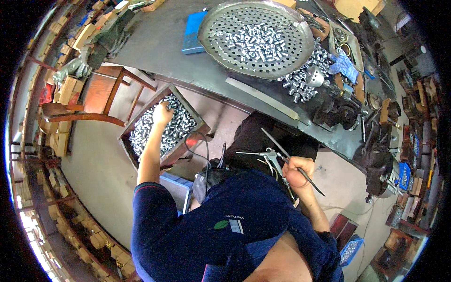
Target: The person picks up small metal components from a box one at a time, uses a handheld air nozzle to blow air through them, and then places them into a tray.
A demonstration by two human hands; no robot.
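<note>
My left hand reaches down into a wooden box filled with small shiny metal cylindrical parts. Its fingertips are among the parts, too small and partly hidden to show whether they grip one. In front of my body, my right hand is closed around a long, thin, dark file, which slants from upper left to lower right. An air blow gun with a thin nozzle lies against that same hand, its handle running down beside the fingers; whether they also grip it is unclear.
On the dark workbench a round perforated pan holds more metal parts, beside a blue box and a clamping device. A wooden chair stands left of the parts box. A blue crate sits below it. Shelves line both sides.
</note>
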